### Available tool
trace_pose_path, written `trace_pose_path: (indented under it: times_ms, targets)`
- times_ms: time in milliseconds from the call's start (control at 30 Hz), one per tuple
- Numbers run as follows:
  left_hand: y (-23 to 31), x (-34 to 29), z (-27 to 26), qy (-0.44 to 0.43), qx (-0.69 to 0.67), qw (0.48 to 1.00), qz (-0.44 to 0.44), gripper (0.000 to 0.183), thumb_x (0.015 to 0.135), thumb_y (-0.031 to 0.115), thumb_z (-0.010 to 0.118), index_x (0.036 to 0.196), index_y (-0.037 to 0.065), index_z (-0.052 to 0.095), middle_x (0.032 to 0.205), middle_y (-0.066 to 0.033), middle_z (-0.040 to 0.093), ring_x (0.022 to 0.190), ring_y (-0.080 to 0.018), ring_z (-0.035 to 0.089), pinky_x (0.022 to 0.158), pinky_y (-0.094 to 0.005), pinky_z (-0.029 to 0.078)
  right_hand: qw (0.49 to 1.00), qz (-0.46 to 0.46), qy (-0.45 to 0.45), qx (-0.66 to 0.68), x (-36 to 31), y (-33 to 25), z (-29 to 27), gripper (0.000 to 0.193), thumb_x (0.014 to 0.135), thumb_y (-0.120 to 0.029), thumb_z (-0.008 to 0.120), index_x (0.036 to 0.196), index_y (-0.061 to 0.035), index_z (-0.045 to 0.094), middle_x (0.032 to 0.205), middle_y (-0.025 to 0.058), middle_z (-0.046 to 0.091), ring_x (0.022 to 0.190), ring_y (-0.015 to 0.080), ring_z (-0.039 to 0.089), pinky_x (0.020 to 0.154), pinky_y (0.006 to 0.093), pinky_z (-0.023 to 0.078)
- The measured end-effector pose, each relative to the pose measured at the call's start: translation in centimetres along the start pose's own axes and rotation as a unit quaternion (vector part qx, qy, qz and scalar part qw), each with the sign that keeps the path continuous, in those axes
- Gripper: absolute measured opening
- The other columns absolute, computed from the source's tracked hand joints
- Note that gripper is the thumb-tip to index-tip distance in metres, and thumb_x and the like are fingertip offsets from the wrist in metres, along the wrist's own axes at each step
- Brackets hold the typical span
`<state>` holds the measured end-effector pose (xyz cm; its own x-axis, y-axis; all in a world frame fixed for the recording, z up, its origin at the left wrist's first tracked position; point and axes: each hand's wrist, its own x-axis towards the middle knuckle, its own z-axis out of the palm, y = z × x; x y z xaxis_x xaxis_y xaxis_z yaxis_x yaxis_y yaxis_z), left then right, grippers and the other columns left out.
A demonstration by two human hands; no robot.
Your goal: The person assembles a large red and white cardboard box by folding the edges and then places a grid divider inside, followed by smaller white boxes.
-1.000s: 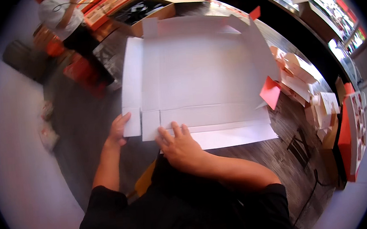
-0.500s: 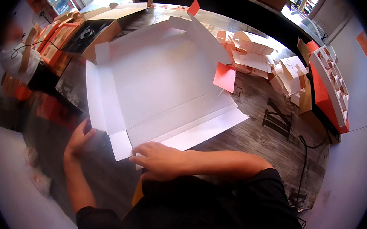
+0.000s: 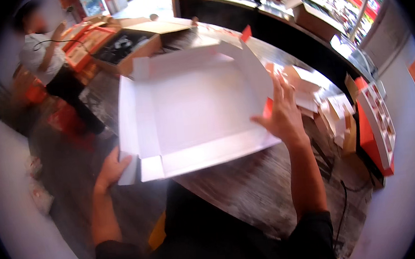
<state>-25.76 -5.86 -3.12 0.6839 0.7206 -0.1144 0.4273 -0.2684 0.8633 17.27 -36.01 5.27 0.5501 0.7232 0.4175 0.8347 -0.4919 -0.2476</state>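
A large flat white cardboard box blank (image 3: 196, 106) with red outer faces lies on a dark wooden table (image 3: 251, 184), its side panels partly raised. My left hand (image 3: 111, 171) grips the near left corner flap. My right hand (image 3: 281, 111) is spread against the right side panel, pushing it upright, fingers apart and pointing up.
A person in a white top (image 3: 45, 54) stands at the far left beside red boxes. An open brown carton (image 3: 125, 46) sits beyond the blank. Folded white and red boxes (image 3: 322, 101) pile up at the right, near a red display stand (image 3: 375, 126).
My right hand left the near edge and moved to the right side panel, lifting it. My left hand shifted to the near left corner flap. The side panels now stand up.
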Motion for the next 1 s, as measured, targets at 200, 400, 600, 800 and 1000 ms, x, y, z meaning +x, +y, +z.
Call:
trace_pose_path:
  times_ms: [200, 400, 600, 800, 1000]
  targets:
    - [0.4, -0.5, 0.2, -0.008, 0.018, 1.000, 0.015, 0.039, 0.104, 0.026, 0.065, 0.130, -0.003, 0.064, 0.116, -0.0147, 0.074, 0.106, -0.0223, 0.068, 0.095, -0.0371, 0.053, 0.995, 0.073, -0.057, -0.028, -2.6, 0.5, 1.3, 0.119, 0.080, -0.023, 0.091, 0.169, -0.0034, 0.015, 0.168, 0.0274, 0.024, 0.151, 0.0483, 0.039, 0.117, 0.0476, 0.048]
    - [1.0, -0.5, 0.5, -0.045, 0.051, 0.998, -0.014, 0.041, 0.106, 0.022, 0.064, 0.140, -0.001, 0.060, 0.121, -0.0080, 0.071, 0.111, -0.0158, 0.063, 0.099, -0.0338, 0.051, 0.996, 0.046, 0.035, 0.063, -4.5, 5.9, 2.2, 0.098, 0.083, 0.002, 0.081, 0.165, -0.0003, 0.027, 0.160, 0.0273, 0.036, 0.144, 0.0436, 0.049, 0.117, 0.0450, 0.048]
    - [-1.1, -0.5, 0.9, -0.007, -0.015, 0.999, 0.039, 0.053, 0.105, 0.015, 0.062, 0.154, -0.001, 0.049, 0.137, -0.0089, 0.065, 0.124, -0.0183, 0.060, 0.109, -0.0344, 0.046, 0.924, 0.126, 0.021, 0.361, -5.1, 9.4, 4.1, 0.072, 0.091, 0.012, 0.065, 0.158, 0.0030, 0.041, 0.150, 0.0180, 0.055, 0.131, 0.0254, 0.062, 0.114, 0.0358, 0.049]
    - [-2.7, -0.6, 1.1, 0.032, -0.179, 0.983, 0.021, 0.060, 0.101, 0.008, 0.059, 0.159, 0.001, 0.044, 0.143, -0.0116, 0.061, 0.130, -0.0215, 0.057, 0.113, -0.0355, 0.044, 0.870, 0.162, -0.013, 0.466, -5.9, 9.4, 3.3, 0.048, 0.098, 0.004, 0.058, 0.147, 0.0031, 0.058, 0.131, 0.0085, 0.070, 0.118, 0.0152, 0.066, 0.104, 0.0280, 0.050]
    - [-4.3, -0.9, 0.3, -0.008, -0.338, 0.941, -0.020, 0.062, 0.102, 0.004, 0.058, 0.161, 0.001, 0.038, 0.144, -0.0140, 0.061, 0.129, -0.0234, 0.062, 0.111, -0.0388, 0.050, 0.731, 0.285, -0.012, 0.619, -6.7, 10.1, 3.4, 0.038, 0.107, -0.015, 0.064, 0.142, 0.0001, 0.060, 0.128, 0.0089, 0.073, 0.109, 0.0183, 0.072, 0.091, 0.0342, 0.059]
